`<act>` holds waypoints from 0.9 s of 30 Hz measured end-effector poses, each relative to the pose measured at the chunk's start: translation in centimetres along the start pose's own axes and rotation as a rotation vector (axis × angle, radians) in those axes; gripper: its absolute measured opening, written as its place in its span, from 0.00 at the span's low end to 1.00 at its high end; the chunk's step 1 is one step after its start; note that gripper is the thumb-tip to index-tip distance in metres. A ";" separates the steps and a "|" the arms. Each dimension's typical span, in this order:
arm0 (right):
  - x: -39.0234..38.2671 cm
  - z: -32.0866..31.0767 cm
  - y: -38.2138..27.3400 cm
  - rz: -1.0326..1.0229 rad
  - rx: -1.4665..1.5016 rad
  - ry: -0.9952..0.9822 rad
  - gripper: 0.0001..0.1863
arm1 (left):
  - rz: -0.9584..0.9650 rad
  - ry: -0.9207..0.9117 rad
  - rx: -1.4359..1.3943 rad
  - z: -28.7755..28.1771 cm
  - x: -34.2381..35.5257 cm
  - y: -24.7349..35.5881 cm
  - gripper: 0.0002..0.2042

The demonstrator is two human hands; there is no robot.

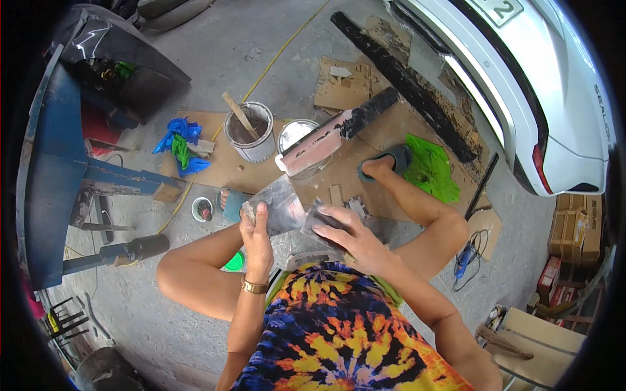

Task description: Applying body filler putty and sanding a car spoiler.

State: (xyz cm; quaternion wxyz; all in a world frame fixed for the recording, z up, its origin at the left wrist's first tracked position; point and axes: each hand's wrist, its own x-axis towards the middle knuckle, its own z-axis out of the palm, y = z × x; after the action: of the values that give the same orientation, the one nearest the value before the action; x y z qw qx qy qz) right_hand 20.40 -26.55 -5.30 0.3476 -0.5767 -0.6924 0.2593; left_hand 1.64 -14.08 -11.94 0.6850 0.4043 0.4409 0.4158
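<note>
My left hand [258,240] grips the lower left edge of a flat, grey, smeared metal plate [279,207], thumb on top. Close to the plate's right edge, my right hand [360,242] has its fingers wrapped over a dark, flat, rectangular piece [318,223]. It looks like a spreader or block; I cannot tell which. Beyond the plate, a long black part with a pinkish coated end [317,148] lies across a round white tub [293,132]. Left of it stands a bucket [261,150] of greyish-brown paste with a wooden stick [240,116] in it.
Cardboard [225,173] covers floor between my feet. A small white cup [202,208] and blue plastic [177,133] lie left, green plastic [430,169] right. A long black strip [417,91] lies near the white car [561,124]. Blue metal equipment [55,176] stands left.
</note>
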 end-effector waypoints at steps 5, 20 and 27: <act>-1.2 3.6 4.3 0.020 -0.115 0.089 0.34 | -0.098 0.070 -0.214 2.7 -1.2 1.6 0.17; -2.2 0.6 2.0 0.085 -0.114 -0.158 0.30 | 0.101 0.018 0.177 0.3 0.0 0.5 0.13; -3.2 4.8 5.9 0.149 0.048 0.169 0.26 | -0.018 0.006 -0.070 3.7 -1.7 0.7 0.13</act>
State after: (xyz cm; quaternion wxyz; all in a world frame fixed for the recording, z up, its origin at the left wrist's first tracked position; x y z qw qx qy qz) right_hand 20.58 -28.33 -13.34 0.3981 -0.6378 -0.6095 0.2514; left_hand 4.50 -16.14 -9.82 0.7012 0.3747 0.4316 0.4262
